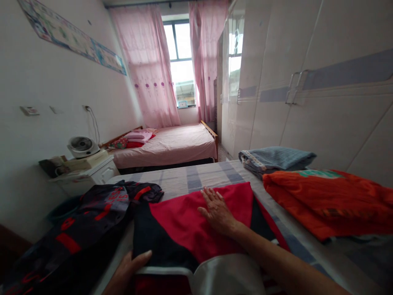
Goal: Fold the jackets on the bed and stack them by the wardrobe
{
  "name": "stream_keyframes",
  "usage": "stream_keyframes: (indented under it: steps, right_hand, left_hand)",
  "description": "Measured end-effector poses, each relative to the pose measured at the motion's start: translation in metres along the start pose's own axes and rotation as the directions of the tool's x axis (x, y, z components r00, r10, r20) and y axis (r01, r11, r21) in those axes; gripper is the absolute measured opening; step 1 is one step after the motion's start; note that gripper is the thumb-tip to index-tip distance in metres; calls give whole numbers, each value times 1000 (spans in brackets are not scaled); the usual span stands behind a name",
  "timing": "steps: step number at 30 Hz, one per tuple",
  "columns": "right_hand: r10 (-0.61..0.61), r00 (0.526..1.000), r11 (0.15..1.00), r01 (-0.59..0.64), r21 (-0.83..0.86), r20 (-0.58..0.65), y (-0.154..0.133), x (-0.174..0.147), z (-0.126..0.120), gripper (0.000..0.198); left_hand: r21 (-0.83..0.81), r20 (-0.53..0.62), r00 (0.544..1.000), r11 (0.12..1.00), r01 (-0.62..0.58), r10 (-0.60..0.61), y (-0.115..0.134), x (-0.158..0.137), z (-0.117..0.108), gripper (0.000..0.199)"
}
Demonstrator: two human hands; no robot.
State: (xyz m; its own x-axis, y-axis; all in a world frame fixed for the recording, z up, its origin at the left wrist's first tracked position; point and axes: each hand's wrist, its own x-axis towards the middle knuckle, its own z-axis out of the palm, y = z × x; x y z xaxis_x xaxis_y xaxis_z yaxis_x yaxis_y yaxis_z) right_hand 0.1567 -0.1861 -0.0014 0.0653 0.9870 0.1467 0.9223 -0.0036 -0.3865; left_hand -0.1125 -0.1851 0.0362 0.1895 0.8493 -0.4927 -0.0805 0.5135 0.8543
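A red, black and white garment (184, 221) lies spread and partly folded on the bed in front of me. My right hand (216, 209) rests flat on its red part, palm down, with the fingers stretched out. At the garment's lower left edge is my left hand (130, 268). Its thumb lies over the black cloth beside a white trim line, and the other fingers are mostly hidden at the edge, seemingly gripping it. To the left a dark garment with red marks (101, 209) lies loosely heaped.
Folded orange clothing (325, 200) and folded blue jeans (276, 157) lie on the right of the checked bedsheet (196, 176). Beyond stands a second bed with a pink sheet (172, 141). A small fan (82, 145) sits on a white cabinet (102, 170). Wardrobe doors (307, 119) line the right side.
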Motion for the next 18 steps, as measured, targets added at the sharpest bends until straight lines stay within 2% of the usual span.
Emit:
stream_keyframes:
  steps: [3,4,8,10,12,14,16,18]
  right_hand:
    - [-17,990,999,12,36,143,-3,-8,-4,64]
    - [-23,988,998,15,53,152,-4,-13,-6,65]
    - [-82,995,993,77,89,60,-11,-49,-12,65]
    - [-125,986,983,108,147,114,-13,-69,-14,65]
    - [-123,978,955,70,288,169,-11,-84,-19,63]
    - [-37,989,882,-35,471,142,-4,-94,-27,59]
    - [71,994,759,-110,641,86,8,-100,-35,59]
    - [178,984,665,-118,738,-3,24,-105,-42,62]
  left_hand:
    - [-10,-28,999,999,-35,35,10,-5,11,60]
    - [-5,-38,998,999,-50,50,13,-7,16,61]
    - [12,-33,994,994,-105,105,22,-19,35,66]
    - [7,36,992,992,-124,124,26,-24,47,69]
    - [-3,173,971,986,-166,164,32,-26,65,71]
    - [-2,351,907,969,-246,231,38,-26,89,70]
    - [25,517,802,931,-363,299,43,-24,122,68]
    - [61,633,683,856,-513,364,41,-20,160,65]
